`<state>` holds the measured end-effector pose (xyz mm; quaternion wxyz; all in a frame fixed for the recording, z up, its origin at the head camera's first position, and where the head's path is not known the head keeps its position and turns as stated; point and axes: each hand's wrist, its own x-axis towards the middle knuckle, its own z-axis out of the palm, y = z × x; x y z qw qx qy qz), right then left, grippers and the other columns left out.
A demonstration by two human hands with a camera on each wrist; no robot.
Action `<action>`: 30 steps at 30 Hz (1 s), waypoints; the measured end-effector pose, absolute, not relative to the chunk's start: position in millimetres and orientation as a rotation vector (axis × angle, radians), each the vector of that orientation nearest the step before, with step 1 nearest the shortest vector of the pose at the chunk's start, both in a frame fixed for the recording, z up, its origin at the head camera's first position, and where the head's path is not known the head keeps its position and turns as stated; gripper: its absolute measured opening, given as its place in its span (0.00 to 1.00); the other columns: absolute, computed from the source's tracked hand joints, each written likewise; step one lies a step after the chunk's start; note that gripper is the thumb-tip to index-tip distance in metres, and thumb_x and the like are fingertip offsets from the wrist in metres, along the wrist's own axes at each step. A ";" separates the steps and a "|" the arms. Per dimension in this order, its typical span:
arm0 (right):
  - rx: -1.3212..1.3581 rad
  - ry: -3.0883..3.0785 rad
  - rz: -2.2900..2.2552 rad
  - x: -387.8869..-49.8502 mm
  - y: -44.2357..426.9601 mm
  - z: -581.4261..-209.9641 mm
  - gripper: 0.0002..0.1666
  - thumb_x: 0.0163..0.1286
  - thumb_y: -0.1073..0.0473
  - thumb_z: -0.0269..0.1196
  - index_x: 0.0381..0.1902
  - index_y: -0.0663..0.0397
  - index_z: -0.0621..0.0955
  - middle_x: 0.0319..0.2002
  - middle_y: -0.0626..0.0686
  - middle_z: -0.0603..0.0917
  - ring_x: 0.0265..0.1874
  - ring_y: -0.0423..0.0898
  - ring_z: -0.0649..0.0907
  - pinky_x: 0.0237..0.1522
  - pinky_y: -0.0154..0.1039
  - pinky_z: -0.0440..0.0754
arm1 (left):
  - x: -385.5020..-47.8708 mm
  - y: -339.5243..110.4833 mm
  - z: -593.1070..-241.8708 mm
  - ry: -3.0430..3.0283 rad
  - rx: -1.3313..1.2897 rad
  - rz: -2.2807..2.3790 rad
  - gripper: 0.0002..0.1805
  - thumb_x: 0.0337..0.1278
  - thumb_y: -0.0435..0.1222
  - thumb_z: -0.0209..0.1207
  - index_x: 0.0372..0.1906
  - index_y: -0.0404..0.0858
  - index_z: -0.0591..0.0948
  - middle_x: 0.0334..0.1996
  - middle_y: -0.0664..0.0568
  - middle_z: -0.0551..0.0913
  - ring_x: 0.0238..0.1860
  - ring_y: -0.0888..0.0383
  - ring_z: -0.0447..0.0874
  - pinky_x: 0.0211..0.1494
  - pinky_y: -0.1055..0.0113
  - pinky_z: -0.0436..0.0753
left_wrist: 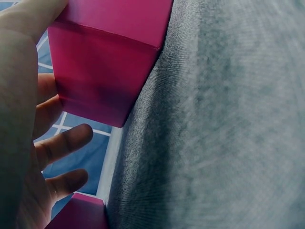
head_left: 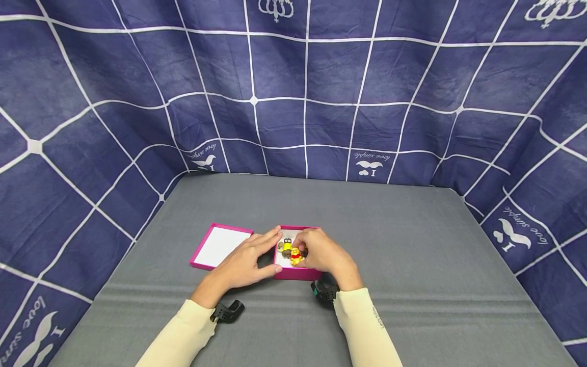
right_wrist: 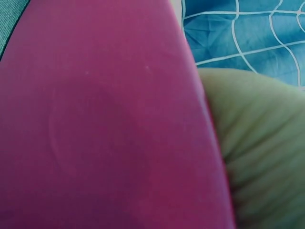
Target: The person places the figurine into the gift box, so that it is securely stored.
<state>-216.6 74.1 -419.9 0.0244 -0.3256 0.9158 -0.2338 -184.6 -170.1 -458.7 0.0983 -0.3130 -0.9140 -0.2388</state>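
A pink box [head_left: 297, 274] with a white inside stands on the grey surface, holding several small figures. My left hand [head_left: 245, 262] rests its fingertips and thumb on the box's left side, fingers extended; in the left wrist view that hand [left_wrist: 35, 157] lies along the pink box [left_wrist: 95, 71]. Over the box, my right hand [head_left: 323, 252] pinches a yellow bear figure [head_left: 295, 257] with a red top between thumb and fingers. Beside the bear is a yellow figure with goggles [head_left: 287, 244]. The right wrist view is mostly filled by the pink box wall [right_wrist: 109, 119], with part of my right hand [right_wrist: 257, 138] behind it.
Left of the box lies a pink-edged lid [head_left: 222, 245], white inside up, partly behind my left hand. The grey cloth surface [head_left: 390, 244] extends around them. A blue curtain [head_left: 321, 76] with white lines hangs behind and at both sides.
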 end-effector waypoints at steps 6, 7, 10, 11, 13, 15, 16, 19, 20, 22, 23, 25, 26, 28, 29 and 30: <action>-1.043 2.854 -0.691 -217.0 72.8 -420.8 0.17 0.47 0.61 0.80 0.36 0.53 0.87 0.24 0.44 0.79 0.26 0.37 0.74 0.31 0.30 0.74 | -184.5 -170.5 -458.3 -2.711 -0.921 -0.697 0.45 0.58 0.68 0.56 0.76 0.49 0.67 0.78 0.62 0.62 0.64 0.63 0.73 0.70 0.52 0.73; -1.043 2.857 -0.689 -217.2 72.6 -421.0 0.17 0.47 0.61 0.80 0.36 0.53 0.87 0.24 0.44 0.78 0.25 0.37 0.73 0.31 0.30 0.74 | -184.6 -170.5 -458.2 -2.708 -0.922 -0.695 0.45 0.58 0.68 0.56 0.75 0.49 0.67 0.78 0.62 0.62 0.64 0.63 0.73 0.69 0.52 0.74; -1.033 2.861 -0.682 -216.9 72.4 -420.6 0.18 0.47 0.61 0.80 0.36 0.53 0.87 0.24 0.43 0.78 0.25 0.36 0.73 0.31 0.30 0.74 | -184.7 -170.5 -458.3 -2.707 -0.924 -0.696 0.45 0.58 0.68 0.56 0.75 0.49 0.67 0.78 0.62 0.62 0.64 0.64 0.73 0.69 0.52 0.73; -1.027 2.862 -0.678 -216.9 72.2 -420.5 0.18 0.47 0.61 0.80 0.36 0.53 0.87 0.24 0.43 0.78 0.26 0.36 0.74 0.31 0.30 0.74 | -184.7 -170.5 -458.3 -2.705 -0.926 -0.699 0.45 0.58 0.68 0.57 0.75 0.48 0.68 0.78 0.62 0.62 0.64 0.63 0.73 0.69 0.52 0.73; -1.019 2.864 -0.669 -216.8 71.8 -420.6 0.18 0.47 0.61 0.80 0.37 0.52 0.87 0.24 0.42 0.78 0.26 0.36 0.74 0.31 0.29 0.74 | -184.7 -170.6 -458.3 -2.705 -0.928 -0.703 0.45 0.59 0.68 0.57 0.75 0.48 0.68 0.78 0.62 0.62 0.64 0.63 0.73 0.71 0.50 0.71; -1.016 2.869 -0.661 -216.7 71.4 -420.9 0.17 0.47 0.61 0.80 0.36 0.52 0.87 0.24 0.42 0.78 0.25 0.36 0.74 0.30 0.30 0.74 | -184.4 -170.7 -458.2 -2.704 -0.930 -0.704 0.45 0.59 0.68 0.56 0.75 0.48 0.68 0.78 0.62 0.62 0.64 0.63 0.74 0.73 0.49 0.69; -1.017 2.870 -0.661 -216.6 71.2 -421.1 0.17 0.47 0.61 0.80 0.36 0.53 0.87 0.24 0.42 0.78 0.25 0.36 0.74 0.30 0.30 0.74 | -184.3 -170.6 -458.0 -2.702 -0.931 -0.702 0.45 0.59 0.68 0.57 0.75 0.48 0.68 0.78 0.62 0.62 0.64 0.63 0.74 0.73 0.48 0.69; -1.017 2.874 -0.659 -215.8 70.2 -421.6 0.16 0.47 0.61 0.80 0.36 0.53 0.87 0.23 0.43 0.77 0.25 0.37 0.73 0.30 0.30 0.73 | -183.9 -170.6 -458.0 -2.701 -0.930 -0.696 0.45 0.59 0.68 0.57 0.75 0.49 0.68 0.78 0.62 0.62 0.64 0.63 0.74 0.71 0.49 0.71; -1.018 2.876 -0.655 -215.5 69.9 -421.7 0.16 0.47 0.61 0.80 0.35 0.53 0.88 0.22 0.43 0.77 0.25 0.37 0.73 0.30 0.31 0.73 | -183.7 -170.6 -457.9 -2.696 -0.932 -0.695 0.45 0.59 0.67 0.57 0.75 0.48 0.68 0.77 0.62 0.62 0.64 0.63 0.74 0.70 0.50 0.72; -1.011 2.879 -0.645 -214.6 69.1 -421.5 0.17 0.46 0.61 0.80 0.36 0.53 0.88 0.22 0.45 0.77 0.25 0.38 0.73 0.31 0.32 0.73 | -183.8 -170.6 -458.2 -2.695 -0.932 -0.693 0.45 0.59 0.67 0.57 0.75 0.48 0.68 0.77 0.61 0.63 0.63 0.64 0.74 0.68 0.52 0.74; -1.009 2.884 -0.635 -214.2 68.7 -421.5 0.17 0.46 0.61 0.80 0.36 0.53 0.88 0.22 0.45 0.78 0.25 0.38 0.73 0.31 0.33 0.74 | -183.9 -170.6 -458.5 -2.696 -0.931 -0.692 0.45 0.59 0.67 0.57 0.75 0.49 0.68 0.77 0.61 0.63 0.63 0.64 0.74 0.67 0.52 0.75; -1.001 2.894 -0.613 -213.2 67.6 -420.9 0.17 0.46 0.60 0.80 0.37 0.53 0.89 0.25 0.46 0.81 0.27 0.39 0.75 0.34 0.34 0.77 | -183.9 -170.6 -458.6 -2.697 -0.931 -0.691 0.45 0.59 0.68 0.57 0.75 0.48 0.68 0.77 0.61 0.63 0.63 0.64 0.74 0.65 0.53 0.76; -0.990 2.899 -0.602 -212.9 67.0 -420.7 0.18 0.47 0.60 0.81 0.37 0.53 0.89 0.26 0.46 0.83 0.28 0.39 0.76 0.35 0.35 0.78 | -183.9 -170.7 -458.7 -2.699 -0.930 -0.693 0.45 0.59 0.68 0.57 0.75 0.48 0.68 0.78 0.62 0.62 0.63 0.64 0.74 0.65 0.53 0.76; -0.961 2.904 -0.584 -211.9 65.8 -419.9 0.18 0.47 0.60 0.81 0.38 0.53 0.90 0.29 0.47 0.86 0.30 0.40 0.77 0.38 0.37 0.80 | -184.3 -170.6 -459.1 -2.711 -0.925 -0.698 0.45 0.59 0.68 0.56 0.76 0.49 0.67 0.78 0.63 0.61 0.63 0.65 0.73 0.66 0.53 0.76; -0.944 2.907 -0.575 -211.4 65.2 -419.4 0.18 0.47 0.60 0.81 0.39 0.53 0.90 0.31 0.47 0.87 0.31 0.40 0.77 0.39 0.37 0.80 | -184.5 -170.6 -459.2 -2.714 -0.924 -0.697 0.45 0.59 0.68 0.56 0.76 0.49 0.67 0.78 0.63 0.61 0.63 0.65 0.73 0.66 0.53 0.76; -0.930 2.909 -0.565 -211.0 64.6 -418.9 0.18 0.47 0.60 0.81 0.39 0.53 0.90 0.32 0.47 0.87 0.31 0.41 0.78 0.39 0.37 0.81 | -184.7 -170.6 -459.3 -2.717 -0.923 -0.697 0.45 0.59 0.68 0.56 0.76 0.50 0.67 0.78 0.64 0.61 0.63 0.65 0.73 0.66 0.54 0.76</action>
